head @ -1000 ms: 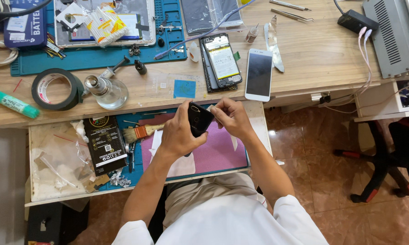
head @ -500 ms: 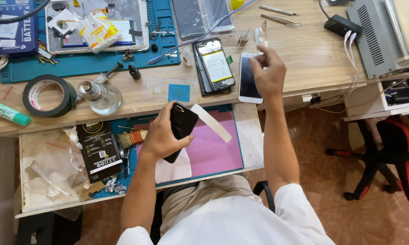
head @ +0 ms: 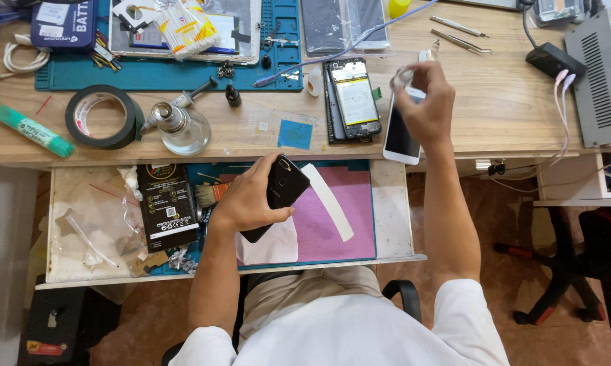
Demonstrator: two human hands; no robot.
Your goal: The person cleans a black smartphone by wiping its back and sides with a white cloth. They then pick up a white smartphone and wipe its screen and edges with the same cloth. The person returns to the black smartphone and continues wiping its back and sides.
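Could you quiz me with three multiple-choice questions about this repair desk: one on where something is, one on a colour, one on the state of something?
1. Where is the black phone?
A. In the left hand, over the open drawer
B. Flat on the desktop by the tape roll
C. On the floor

2. What colour is the mat in the drawer under that phone?
A. Yellow
B. Pink-purple
C. White

3. What state is the phone lying just left of the right hand?
A. Sealed in a box
B. Screen lit up
C. Opened, with its insides showing

Answers:
1 A, the left hand's fingers wrap the black phone above the drawer.
2 B, the mat shows pink-purple beside the white strip.
3 C, its back is off and a battery and inner parts are visible.
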